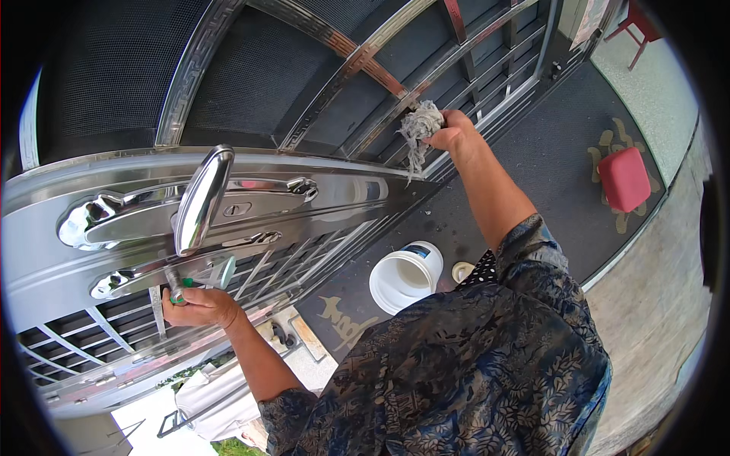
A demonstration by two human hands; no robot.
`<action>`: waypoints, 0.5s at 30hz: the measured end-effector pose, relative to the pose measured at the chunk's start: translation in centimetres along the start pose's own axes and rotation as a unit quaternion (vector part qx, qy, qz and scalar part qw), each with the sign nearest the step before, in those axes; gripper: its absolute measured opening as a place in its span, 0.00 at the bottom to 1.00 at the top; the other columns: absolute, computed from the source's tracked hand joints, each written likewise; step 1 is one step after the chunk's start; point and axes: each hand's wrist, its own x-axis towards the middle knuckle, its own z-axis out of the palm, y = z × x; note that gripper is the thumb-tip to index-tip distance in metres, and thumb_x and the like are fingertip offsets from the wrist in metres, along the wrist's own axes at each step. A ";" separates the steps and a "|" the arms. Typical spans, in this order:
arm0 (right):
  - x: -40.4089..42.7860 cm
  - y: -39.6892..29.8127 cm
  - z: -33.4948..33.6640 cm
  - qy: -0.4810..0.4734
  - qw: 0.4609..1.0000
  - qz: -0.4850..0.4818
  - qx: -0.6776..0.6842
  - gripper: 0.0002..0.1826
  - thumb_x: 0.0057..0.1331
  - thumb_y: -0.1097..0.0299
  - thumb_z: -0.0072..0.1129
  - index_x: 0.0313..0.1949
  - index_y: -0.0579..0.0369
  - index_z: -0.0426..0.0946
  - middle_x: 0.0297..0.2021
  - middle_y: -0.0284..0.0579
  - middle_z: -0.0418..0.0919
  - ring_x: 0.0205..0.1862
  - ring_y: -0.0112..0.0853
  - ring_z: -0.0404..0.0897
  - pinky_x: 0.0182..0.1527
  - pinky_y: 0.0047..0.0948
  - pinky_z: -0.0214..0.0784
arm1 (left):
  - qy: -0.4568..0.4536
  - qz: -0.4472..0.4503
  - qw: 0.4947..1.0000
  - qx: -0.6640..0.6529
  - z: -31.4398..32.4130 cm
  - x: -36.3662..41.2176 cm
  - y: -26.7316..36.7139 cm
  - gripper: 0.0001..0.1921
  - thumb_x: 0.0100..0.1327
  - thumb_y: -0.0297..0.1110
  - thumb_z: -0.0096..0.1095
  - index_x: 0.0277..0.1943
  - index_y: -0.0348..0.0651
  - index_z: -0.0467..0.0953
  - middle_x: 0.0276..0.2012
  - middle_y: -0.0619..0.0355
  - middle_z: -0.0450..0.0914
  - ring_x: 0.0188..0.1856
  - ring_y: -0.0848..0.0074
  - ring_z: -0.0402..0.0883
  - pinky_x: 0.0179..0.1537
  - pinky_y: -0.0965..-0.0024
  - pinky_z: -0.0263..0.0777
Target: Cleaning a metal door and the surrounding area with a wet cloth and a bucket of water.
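Note:
My right hand [451,130] grips a wad of frayed grey cloth [421,125] against the lower metal bars of a screened door [356,60]. Loose strands hang down from the cloth. Away to the left, my left hand [199,308] is closed around a small metallic cylinder with a green rim [175,292]. Beside it is a clear piece with a pale green disc [227,272]; I cannot tell whether they are one object. Just above that hand, a polished lever handle [202,202] stands out from its ornate chrome lock plate [137,219].
A white plastic bucket [402,279] stands on the dark floor mat [513,148] before me, close to a small pale round item [462,271]. Farther right sits a red stool [624,179]. A red chair [636,28] is at the upper right.

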 end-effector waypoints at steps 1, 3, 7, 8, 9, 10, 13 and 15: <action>-0.2 -0.4 0.1 0.000 1.000 0.001 -0.009 0.18 0.69 0.70 0.30 0.48 0.64 0.70 0.50 0.54 0.73 0.52 0.46 0.72 0.59 0.51 0.58 | 0.001 0.003 1.000 0.005 0.0 0.0 -0.2 0.22 0.67 0.44 0.40 0.47 0.30 0.69 0.42 0.44 0.69 0.43 0.57 0.67 0.47 0.59 0.60; -0.7 -1.5 -0.3 0.011 0.998 -0.042 -0.046 0.18 0.70 0.68 0.30 0.49 0.63 0.70 0.51 0.52 0.73 0.54 0.46 0.71 0.60 0.51 0.57 | 0.003 0.009 1.000 0.006 0.1 -0.1 -0.5 0.22 0.67 0.44 0.39 0.47 0.29 0.69 0.42 0.44 0.69 0.43 0.57 0.67 0.47 0.59 0.60; -3.4 -9.0 0.0 -0.058 0.970 -0.199 0.128 0.17 0.71 0.67 0.32 0.49 0.59 0.70 0.50 0.51 0.74 0.54 0.43 0.72 0.60 0.46 0.61 | 0.003 0.011 1.000 0.024 0.0 -0.1 -0.6 0.25 0.68 0.48 0.36 0.47 0.29 0.68 0.41 0.44 0.69 0.42 0.58 0.67 0.47 0.58 0.60; -3.1 -13.2 -0.7 -0.098 0.957 -0.245 0.119 0.16 0.70 0.67 0.35 0.49 0.59 0.70 0.50 0.50 0.74 0.53 0.43 0.73 0.59 0.44 0.62 | 0.006 0.004 1.000 0.020 0.2 0.1 -0.2 0.25 0.68 0.48 0.35 0.46 0.29 0.67 0.41 0.44 0.69 0.42 0.59 0.67 0.47 0.59 0.60; -3.8 -16.0 -0.3 -0.117 0.942 -0.288 0.130 0.15 0.69 0.68 0.36 0.48 0.60 0.70 0.49 0.51 0.75 0.52 0.44 0.74 0.58 0.43 0.65 | 0.011 0.000 1.000 0.022 0.3 -0.1 -0.3 0.25 0.68 0.48 0.35 0.46 0.29 0.67 0.41 0.45 0.69 0.42 0.60 0.67 0.47 0.59 0.61; -5.6 -17.6 0.7 -0.129 0.928 -0.331 0.116 0.17 0.68 0.68 0.33 0.46 0.62 0.71 0.47 0.55 0.75 0.51 0.47 0.74 0.58 0.48 0.64 | 0.016 -0.001 0.999 0.029 0.2 -0.2 -0.7 0.24 0.66 0.47 0.36 0.45 0.29 0.68 0.41 0.45 0.69 0.42 0.60 0.67 0.47 0.59 0.61; -7.1 -23.9 0.3 -0.141 0.892 -0.420 0.088 0.18 0.68 0.69 0.33 0.49 0.64 0.68 0.48 0.55 0.73 0.52 0.48 0.73 0.57 0.52 0.65 | 0.020 -0.034 0.999 0.031 0.3 -0.2 -0.1 0.21 0.63 0.43 0.39 0.44 0.30 0.69 0.39 0.46 0.70 0.41 0.60 0.68 0.46 0.58 0.62; -7.1 -25.6 -0.2 -0.097 0.888 -0.442 0.088 0.17 0.68 0.69 0.33 0.51 0.63 0.67 0.49 0.55 0.73 0.52 0.48 0.73 0.56 0.52 0.66 | 0.022 -0.028 0.999 0.026 0.3 -0.1 -0.1 0.23 0.66 0.46 0.37 0.44 0.30 0.68 0.39 0.45 0.70 0.41 0.59 0.68 0.47 0.57 0.61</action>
